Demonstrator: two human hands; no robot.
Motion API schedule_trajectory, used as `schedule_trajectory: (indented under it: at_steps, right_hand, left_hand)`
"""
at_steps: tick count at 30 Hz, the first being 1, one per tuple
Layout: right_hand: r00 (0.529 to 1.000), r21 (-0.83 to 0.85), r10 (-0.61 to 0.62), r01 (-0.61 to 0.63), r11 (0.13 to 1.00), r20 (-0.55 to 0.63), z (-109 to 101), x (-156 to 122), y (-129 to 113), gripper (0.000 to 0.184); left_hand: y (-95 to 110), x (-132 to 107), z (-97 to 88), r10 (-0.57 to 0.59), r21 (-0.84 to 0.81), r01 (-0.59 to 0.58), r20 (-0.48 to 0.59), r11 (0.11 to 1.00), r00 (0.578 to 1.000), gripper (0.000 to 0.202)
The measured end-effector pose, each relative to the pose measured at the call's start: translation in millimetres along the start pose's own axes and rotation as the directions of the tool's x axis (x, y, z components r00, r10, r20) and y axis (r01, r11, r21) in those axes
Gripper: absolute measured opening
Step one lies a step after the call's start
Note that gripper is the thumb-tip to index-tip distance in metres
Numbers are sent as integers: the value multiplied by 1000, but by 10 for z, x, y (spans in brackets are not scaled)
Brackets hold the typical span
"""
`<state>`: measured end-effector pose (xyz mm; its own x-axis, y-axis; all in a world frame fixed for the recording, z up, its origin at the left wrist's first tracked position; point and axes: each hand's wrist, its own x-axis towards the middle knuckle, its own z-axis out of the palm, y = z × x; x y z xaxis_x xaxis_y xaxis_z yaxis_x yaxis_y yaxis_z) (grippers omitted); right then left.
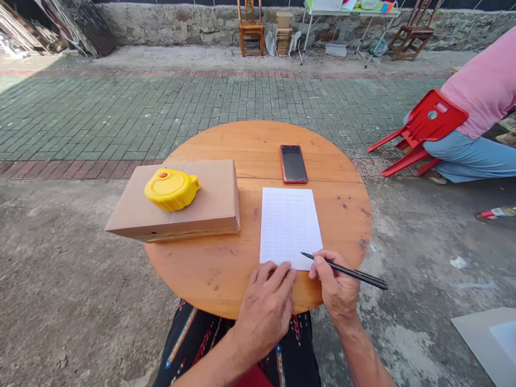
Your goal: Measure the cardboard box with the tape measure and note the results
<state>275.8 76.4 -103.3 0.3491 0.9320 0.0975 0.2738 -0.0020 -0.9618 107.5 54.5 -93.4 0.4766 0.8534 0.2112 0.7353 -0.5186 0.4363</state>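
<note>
The right hand (334,285) sits at the near right rim of the round wooden tabletop (226,269), its grip closed around a slim black pen (346,271). The pen's tip meets the near right corner of a white sheet of paper (289,227). The left hand (266,306) lies flat with fingers spread and its grip open, its fingertips pressing the sheet's near edge, just beside the right hand.

The sheet is rectangular, covered in fine rows of print, and its near edge comes close to the tabletop's rim. Just beyond its far edge lies a dark phone (293,164) in a red case, with bare smooth wood to its right and on its far side.

On the left, a flat brown cardboard box (177,201) overhangs the rim, and a rounded yellow plastic tape measure (171,188) rests on top. A strip of bare wood separates box and sheet.

Far right, a person in pink (484,91) sits on a red plastic chair (423,129), well apart.
</note>
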Motion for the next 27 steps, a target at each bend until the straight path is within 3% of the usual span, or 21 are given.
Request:
schedule_trajectory:
  at_steps: [3, 7, 11, 13, 15, 18, 21, 24, 27]
  right_hand:
    - [998, 46, 8, -5, 999, -68, 9, -2, 23, 20]
    - [993, -99, -63, 53, 994, -100, 21, 6, 16, 21]
    - [951, -294, -307, 301, 907, 29, -12, 52, 15, 21]
    - [880, -417, -446, 472, 776, 166, -54, 127, 4, 27]
    - [800, -561, -506, 592, 578, 322, -100, 247, -28, 35]
    - [728, -689, -443, 667, 284, 522, -142, 470, -108, 38]
    - [671, -671, -351, 728, 141, 654, -144, 641, -139, 40]
    - [665, -641, -385, 738, 211, 640, -148, 705, -37, 47]
    - [722, -654, -471, 678, 335, 507, -180, 708, 157, 49]
  left_hand:
    - [6, -6, 0, -4, -13, 4, 2, 1000, 1000, 39]
    - [10, -4, 1, -3, -28, 3, -4, 1000, 1000, 37]
    - [18, -6, 8, 1, -40, -2, -48, 999, 999, 34]
    - [23, -12, 14, 2, -43, -5, -72, 999, 997, 32]
    - [24, -21, 21, 6, -44, -10, -92, 999, 996, 31]
    - [19, -34, 33, 12, -46, -17, -109, 999, 994, 30]
    - [15, -41, 44, 13, -53, -20, -131, 998, 991, 30]
    - [16, -42, 57, 19, -62, -29, -157, 998, 987, 28]
    - [15, -49, 74, 14, -68, -26, -173, 997, 985, 27]
